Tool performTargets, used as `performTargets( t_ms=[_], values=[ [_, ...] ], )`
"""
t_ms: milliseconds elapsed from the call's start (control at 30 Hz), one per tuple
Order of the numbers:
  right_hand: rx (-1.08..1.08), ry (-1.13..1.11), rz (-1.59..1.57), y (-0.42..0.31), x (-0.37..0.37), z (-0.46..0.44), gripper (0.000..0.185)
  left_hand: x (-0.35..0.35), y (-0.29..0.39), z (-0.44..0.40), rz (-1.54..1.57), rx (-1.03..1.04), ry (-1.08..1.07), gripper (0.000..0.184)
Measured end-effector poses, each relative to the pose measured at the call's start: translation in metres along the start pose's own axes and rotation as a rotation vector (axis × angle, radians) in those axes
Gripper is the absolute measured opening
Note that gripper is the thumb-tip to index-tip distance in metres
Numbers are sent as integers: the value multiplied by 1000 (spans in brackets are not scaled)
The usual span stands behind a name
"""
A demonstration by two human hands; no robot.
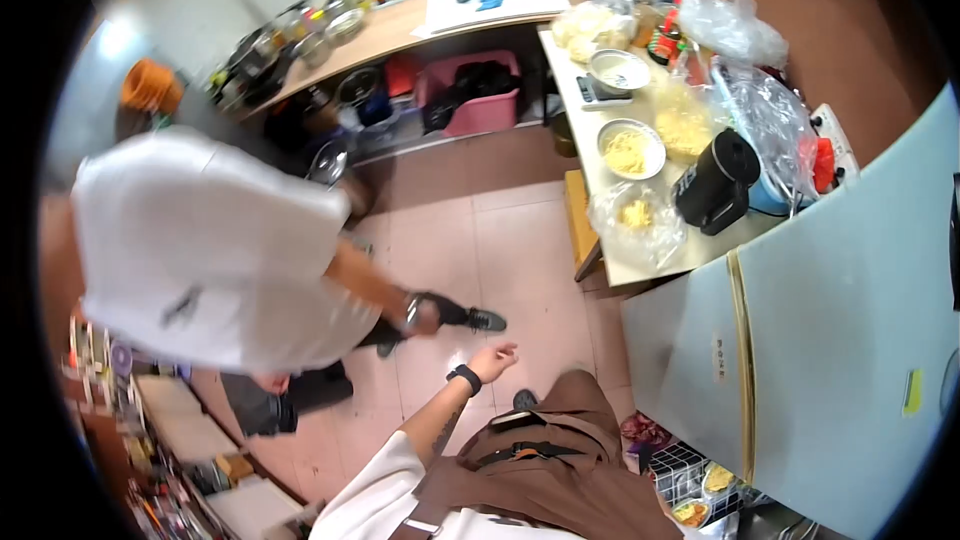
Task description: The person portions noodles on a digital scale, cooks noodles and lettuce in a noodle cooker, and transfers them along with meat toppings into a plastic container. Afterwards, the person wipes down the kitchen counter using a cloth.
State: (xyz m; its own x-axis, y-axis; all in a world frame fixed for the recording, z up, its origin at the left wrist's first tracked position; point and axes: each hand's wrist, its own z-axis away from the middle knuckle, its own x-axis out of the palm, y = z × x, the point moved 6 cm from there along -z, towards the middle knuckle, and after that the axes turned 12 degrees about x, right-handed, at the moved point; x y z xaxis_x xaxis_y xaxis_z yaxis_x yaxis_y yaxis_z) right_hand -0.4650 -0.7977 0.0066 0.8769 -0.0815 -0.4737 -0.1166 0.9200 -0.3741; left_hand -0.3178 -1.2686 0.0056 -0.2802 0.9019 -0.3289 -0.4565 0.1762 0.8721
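Note:
My left hand (492, 362), with a dark watch (465, 378) on its wrist, hangs over the tiled floor in front of my brown apron (560, 455). Its fingers are loosely stretched and hold nothing. My right hand is out of view. Ahead and to the right, apart from my hand, stands a table (625, 270). It bears a bowl of pale yellow shreds (630, 150), a clear plastic bag with yellow food (637, 215) and a black kettle (718, 183).
A person in a white shirt (215, 245) stands close on my left. A light blue fridge (840, 310) rises on my right. A white bowl (619, 70) sits by a scale (603, 93) on the table. Below the far counter (400, 28) is a pink bin (490, 112).

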Motion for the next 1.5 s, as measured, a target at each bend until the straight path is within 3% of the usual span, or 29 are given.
performTargets(
  t_ms=[33,100,133,167,200,333,367,400,500,567,667,700,733,833,900,933,1000,1067,1133,1167,1200,1267,1300,1333,1367,1467,1500],
  values=[
    [-140,51,97,-30,-13,-17,26,-22,10,-33,43,19,29,46],
    [-192,131,103,-96,-51,-57,26,-65,9,-93,56,36,64,41],
    [57,68,-53,-143,-85,-77,26,-90,14,-119,45,43,76,41],
    [-38,153,-63,-223,-131,-82,29,-112,16,-135,92,-39,44,42],
    [-119,184,-106,-288,-166,-101,29,-134,-1,-157,23,6,44,43],
    [-387,235,-68,-513,-293,-193,32,-226,-123,-185,79,-220,197,39],
    [-445,226,-59,-565,-321,-217,33,-249,-163,-176,69,-384,209,42],
    [-516,250,-61,-614,-352,-235,34,-272,-151,-166,260,-514,241,34],
    [-729,333,-29,-746,-445,-293,32,-338,-166,-155,292,-643,401,31],
    [-676,428,-7,-817,-506,-335,31,-371,-209,-155,413,-736,514,30],
    [-567,634,18,-896,-605,-406,32,-420,-212,-210,431,-807,449,29],
    [-542,708,7,-908,-639,-439,33,-442,-215,-239,422,-793,401,29],
    [-619,922,61,-922,-674,-459,32,-466,-218,-267,411,-777,364,29],
    [-369,1059,-2,-930,-781,-536,33,-554,-212,-380,482,-627,305,28],
    [-200,1128,9,-923,-843,-574,34,-624,-200,-462,745,-517,294,28],
    [-137,1202,48,-914,-876,-593,34,-658,-146,-501,402,-483,356,28],
    [20,1181,5,-904,-933,-620,36,-715,-80,-578,409,-347,460,28],
    [118,1203,56,-889,-987,-657,38,-760,-65,-631,618,-302,544,26],
    [224,1184,57,-884,-1028,-687,39,-792,-73,-665,621,-195,627,23],
    [278,1145,117,-868,-1051,-723,39,-798,-72,-673,575,-171,584,22],
    [318,1105,52,-856,-1065,-746,39,-797,-62,-678,394,-299,607,20],
    [375,1124,-27,-842,-1080,-778,37,-783,-53,-679,236,-354,442,16],
    [338,1067,10,-841,-1088,-799,35,-772,-52,-682,273,-486,338,20],
    [302,1008,43,-843,-1090,-811,33,-759,-36,-682,250,-584,287,11],
    [244,956,60,-843,-1091,-828,33,-760,-34,-683,36,-773,165,16],
    [250,918,182,-875,-1088,-818,30,-756,-44,-702,-99,-706,53,22],
    [222,953,226,-896,-1080,-801,26,-757,-41,-711,-169,-653,107,27]
  ],
)
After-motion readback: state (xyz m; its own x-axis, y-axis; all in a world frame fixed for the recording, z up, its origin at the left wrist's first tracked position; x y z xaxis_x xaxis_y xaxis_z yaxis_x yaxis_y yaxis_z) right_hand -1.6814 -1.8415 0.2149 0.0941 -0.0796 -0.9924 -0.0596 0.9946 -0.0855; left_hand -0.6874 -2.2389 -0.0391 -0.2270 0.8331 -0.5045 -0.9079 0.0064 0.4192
